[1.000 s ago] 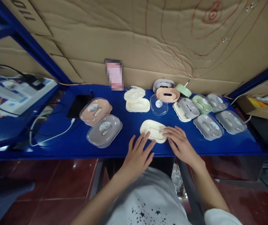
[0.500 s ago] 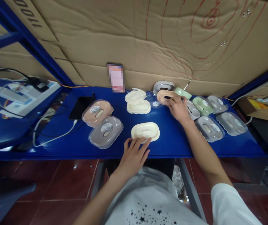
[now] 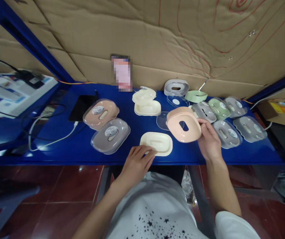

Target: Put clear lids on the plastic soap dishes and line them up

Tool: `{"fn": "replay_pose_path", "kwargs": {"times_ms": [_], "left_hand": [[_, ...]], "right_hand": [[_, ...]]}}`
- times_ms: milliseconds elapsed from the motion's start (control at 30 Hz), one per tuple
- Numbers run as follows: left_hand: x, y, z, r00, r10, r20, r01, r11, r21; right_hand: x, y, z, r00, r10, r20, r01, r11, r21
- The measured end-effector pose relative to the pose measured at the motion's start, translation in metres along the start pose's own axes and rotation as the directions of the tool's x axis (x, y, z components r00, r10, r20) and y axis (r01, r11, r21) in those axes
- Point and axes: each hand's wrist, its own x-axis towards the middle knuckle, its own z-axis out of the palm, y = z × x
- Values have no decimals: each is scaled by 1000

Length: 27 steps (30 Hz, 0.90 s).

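My right hand (image 3: pixel 209 143) has come back from the far row, and now it holds the pink soap dish tray (image 3: pixel 184 124) — the part with the hole in the middle. A moment ago that pink part sat at the back by the grey tray (image 3: pixel 176 87); now it is up off the blue table (image 3: pixel 65 151), tilted toward me, right of the middle of the picture. My fingers are curled around its right edge, thumb on the front, pinching it.

My left hand (image 3: pixel 135 163) has stayed low, near the front edge of the table. Its fingers lie flat and a little spread, with the tips touching the near rim of the cream soap dish base (image 3: pixel 156 143). That cream base has hardly moved.

So the pink part and the cream base are now just beside each other — not touching yet, I think.

To the left sit two closed dishes with clear lids, a pink one (image 3: pixel 100 113) and a grey one (image 3: pixel 110 135). More closed ones (image 3: pixel 249 128) sit at the right.
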Motion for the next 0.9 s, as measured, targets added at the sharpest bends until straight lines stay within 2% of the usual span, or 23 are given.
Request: {"fn": "replay_pose_path", "kwargs": {"times_ms": [33, 100, 167, 233, 367, 433, 500, 633, 800, 900], "left_hand": [[-1, 1, 1, 1000, 10, 3, -10, 1000, -18], [-3, 2, 2, 999, 35, -2, -35, 998, -45], [-6, 3, 3, 998, 52, -27, -53, 998, -43], [-9, 2, 4, 996, 36, -78, -37, 999, -14], [-12, -2, 5, 966, -160, -202, 148, 986, -71], [-12, -4, 5, 953, -239, -184, 211, 964, -160], [-13, -4, 3, 957, -266, -115, 239, 949, -206], [-13, -1, -2, 965, -259, 45, 263, 946, -191], [-9, -4, -7, 987, -162, 20, 162, 987, -5], [-2, -11, -9, 992, -121, 45, 121, 993, -9]], "right_hand": [[-7, 2, 1, 994, 106, 32, -107, 992, 68], [-18, 4, 4, 954, 240, 181, -261, 960, 104], [-25, 4, 8, 902, 271, 336, -300, 953, 36], [-29, 2, 12, 882, 233, 409, -235, 971, -45], [-32, 1, 26, 935, 39, 351, 15, 988, -151], [-32, 1, 36, 952, -68, 299, 129, 973, -191], [-34, 0, 47, 951, -134, 277, 198, 956, -218], [-42, -3, 69, 951, -166, 262, 239, 932, -273], [-42, -4, 75, 940, -135, 314, 248, 902, -353], [-31, -4, 72, 922, -103, 374, 237, 912, -334]]}}
